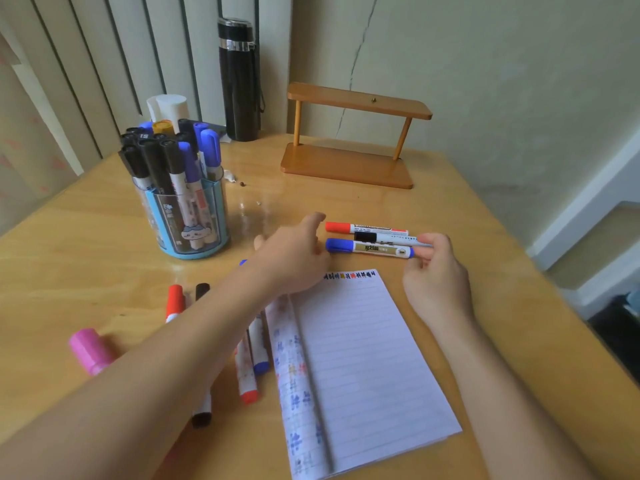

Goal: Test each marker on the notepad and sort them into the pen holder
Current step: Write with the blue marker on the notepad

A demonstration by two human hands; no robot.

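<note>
Left forearm crosses loose markers [247, 375] left of notepad [363, 358]; beyond its top edge, left hand [294, 258], fingers relaxed, reaches blue marker [377, 250], right hand [436, 271] pinching its tail; pen holder [166, 223] beyond-left already crowded, so judged roughly midway.

Cracked cream wall [485, 81] (soft daylight) behind wooden table [86, 244].

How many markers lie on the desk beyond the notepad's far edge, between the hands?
3, side by side: red-capped marker farthest, black-capped marker middle, blue-capped marker nearest, its end pinched by the right hand. The left hand may hide more.
</note>
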